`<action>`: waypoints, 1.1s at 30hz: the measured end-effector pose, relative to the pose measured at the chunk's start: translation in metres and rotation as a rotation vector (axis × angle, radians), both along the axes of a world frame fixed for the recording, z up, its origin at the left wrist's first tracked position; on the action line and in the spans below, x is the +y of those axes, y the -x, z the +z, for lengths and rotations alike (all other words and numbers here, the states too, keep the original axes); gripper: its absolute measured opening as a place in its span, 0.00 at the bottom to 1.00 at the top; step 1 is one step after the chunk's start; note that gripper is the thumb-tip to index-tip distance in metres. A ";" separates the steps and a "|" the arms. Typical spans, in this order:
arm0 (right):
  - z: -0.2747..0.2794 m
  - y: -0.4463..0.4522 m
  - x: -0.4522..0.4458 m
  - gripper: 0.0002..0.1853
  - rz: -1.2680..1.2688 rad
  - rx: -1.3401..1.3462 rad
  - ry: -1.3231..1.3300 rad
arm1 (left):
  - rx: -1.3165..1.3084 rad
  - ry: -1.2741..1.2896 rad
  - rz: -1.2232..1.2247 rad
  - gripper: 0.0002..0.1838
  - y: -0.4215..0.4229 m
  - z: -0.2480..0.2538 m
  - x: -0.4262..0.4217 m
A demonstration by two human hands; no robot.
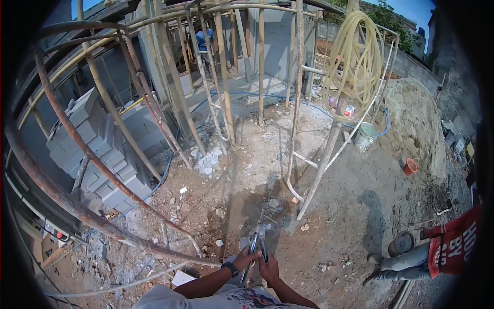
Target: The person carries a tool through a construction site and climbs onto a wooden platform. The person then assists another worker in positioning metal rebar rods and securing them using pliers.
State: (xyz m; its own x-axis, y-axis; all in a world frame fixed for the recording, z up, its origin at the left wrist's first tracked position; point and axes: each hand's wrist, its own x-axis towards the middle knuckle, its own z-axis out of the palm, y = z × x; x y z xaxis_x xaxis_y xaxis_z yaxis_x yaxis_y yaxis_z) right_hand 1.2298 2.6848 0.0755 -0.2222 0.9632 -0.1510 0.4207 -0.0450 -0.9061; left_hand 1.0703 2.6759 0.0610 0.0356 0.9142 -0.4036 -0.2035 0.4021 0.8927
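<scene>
Left edge of the ground: rusted tubular frame [110, 228], curving across to the near left corner. Behind it: stack of pale gray blocks [100, 152], with blue hose [165, 176] along its right side. Toward the far edge of the ground: upright poles [220, 67] and, among them, person in a blue top [205, 38].

Middle of the near edge: left hand [243, 260], dark watch at the wrist, fingers curled around the metal tool [253, 242]. Tool position: in front of the torso, above the ground. Direction: away from the body, upper end toward the far edge. Long axis: along the line from near edge to far edge, slightly tilted to the right. Appearance: slender, two narrow limbs side by side, left one silvery and shiny, right one darker; exact form of the upper end too small to tell. Right hand [269, 269]: beside the left, fingers closed on the darker limb.

Farther right: whitish tubular frame [329, 166], coiled pale hose [355, 62] hung above, whitish bucket [366, 136] behind. Toward the right edge: orange bucket [410, 167] near sand heap [417, 110]. Near right corner: person in a red top [458, 244], with dark bucket [401, 243] alongside.
</scene>
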 end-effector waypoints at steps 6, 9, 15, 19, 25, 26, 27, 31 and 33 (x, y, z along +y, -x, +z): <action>0.017 0.066 0.099 0.20 0.119 -0.101 -0.158 | -0.080 0.143 0.057 0.17 0.046 -0.030 0.117; -0.002 0.109 0.169 0.25 0.209 -0.355 -0.257 | -0.284 0.249 0.195 0.18 0.086 -0.030 0.198; 0.016 0.191 0.326 0.24 0.485 -0.167 -0.572 | -0.150 0.312 0.110 0.17 0.193 0.023 0.322; 0.029 0.239 0.413 0.12 0.516 -0.024 -0.130 | -0.147 0.287 0.245 0.19 0.232 0.043 0.385; -0.011 0.286 0.531 0.11 0.365 0.073 -0.116 | -0.001 0.130 0.349 0.18 0.280 0.001 0.484; -0.025 0.289 0.556 0.11 0.347 0.059 -0.052 | 0.019 0.130 0.342 0.18 0.286 -0.001 0.503; -0.041 0.290 0.583 0.11 0.331 0.045 0.007 | 0.039 0.126 0.335 0.17 0.294 -0.005 0.525; -0.105 0.300 0.719 0.11 0.224 0.014 0.136 | 0.039 0.114 0.328 0.24 0.320 -0.013 0.635; -0.120 0.313 0.800 0.13 0.060 0.104 0.234 | 0.091 0.091 0.273 0.24 0.333 -0.015 0.700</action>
